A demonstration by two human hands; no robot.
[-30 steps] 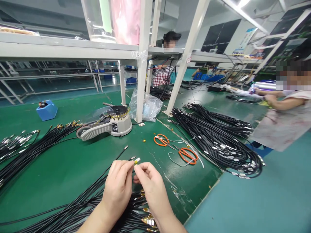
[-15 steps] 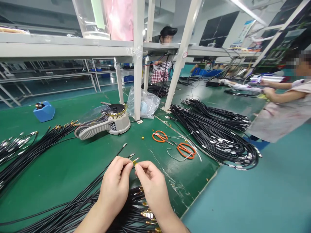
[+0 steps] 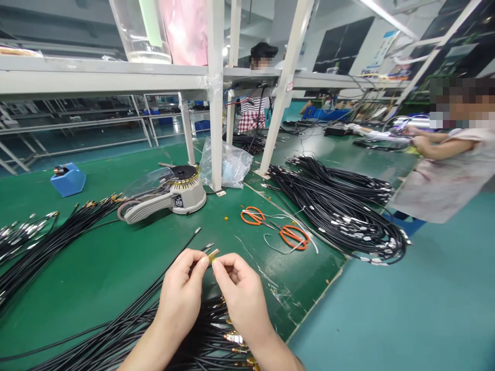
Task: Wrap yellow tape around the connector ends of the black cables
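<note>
My left hand [image 3: 181,296] and my right hand [image 3: 242,296] meet low in the middle of the view, both pinched on the tip of a thin black cable [image 3: 213,254] that carries a small yellow piece at its metal end. Under my wrists lies a bundle of black cables with gold connectors [image 3: 216,340] on the green mat [image 3: 116,257]. A few more cable ends point away just beyond my fingers.
A grey tape dispenser [image 3: 170,195] stands behind my hands, orange scissors [image 3: 276,226] to the right. Black cable piles lie at left [image 3: 50,237] and right [image 3: 340,211]. A plastic bag [image 3: 230,167] sits by a white post; a blue box [image 3: 67,179] far left. A person [image 3: 448,170] works at right.
My hands stay pinched on the cable tip and have shifted only slightly left. The yellow piece looks turned flatter against the tip than a second ago.
</note>
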